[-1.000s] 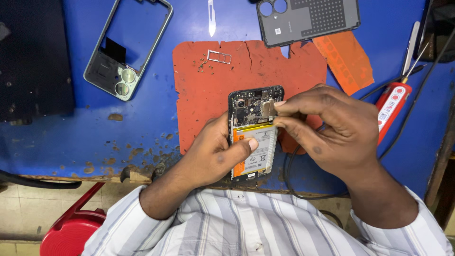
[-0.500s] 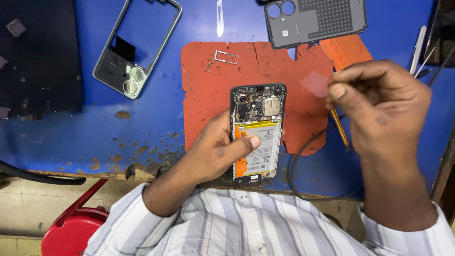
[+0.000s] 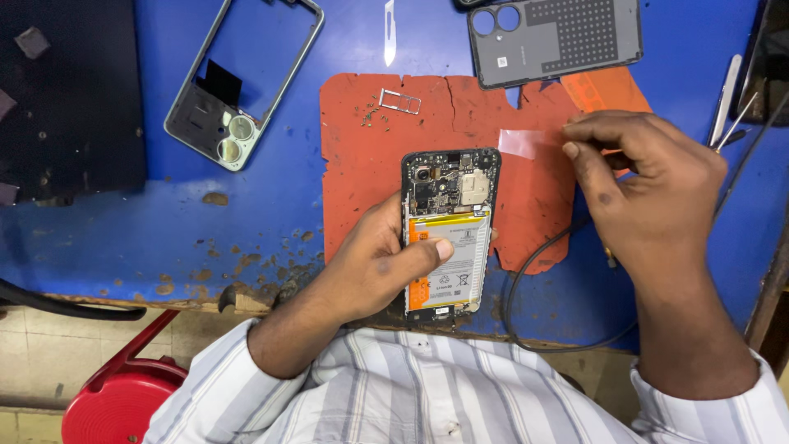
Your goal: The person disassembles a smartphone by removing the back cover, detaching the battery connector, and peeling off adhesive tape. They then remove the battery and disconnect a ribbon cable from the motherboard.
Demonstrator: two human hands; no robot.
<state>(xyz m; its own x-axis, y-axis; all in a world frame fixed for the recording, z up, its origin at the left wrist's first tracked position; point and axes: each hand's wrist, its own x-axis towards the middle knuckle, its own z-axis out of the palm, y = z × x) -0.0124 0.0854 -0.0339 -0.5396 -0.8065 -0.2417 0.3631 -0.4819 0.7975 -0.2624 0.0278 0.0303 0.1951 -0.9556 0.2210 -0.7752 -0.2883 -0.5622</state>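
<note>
A person in a striped shirt leans over a scuffed blue worktop [image 3: 123,238], seen from above. The left hand [image 3: 374,267] holds an opened smartphone with its back cover off [image 3: 449,230] on a worn red rubber mat [image 3: 362,164], the thumb pressing on the white and orange battery [image 3: 448,263]; the grip is closed around the phone's left edge. The right hand [image 3: 649,193] hovers just right of the phone, fingertips pinched on a small clear strip of film [image 3: 522,142].

The film looks flimsy and could fold, stick to itself or pick up grit from the mat. Tiny loose screws [image 3: 374,115] lie near a metal card tray [image 3: 400,101] and could be brushed away. Thumb pressure could stress the battery, and the exposed circuit board [image 3: 448,185] invites smudging. A black cable [image 3: 534,271] loops near the phone and could snag.
</note>
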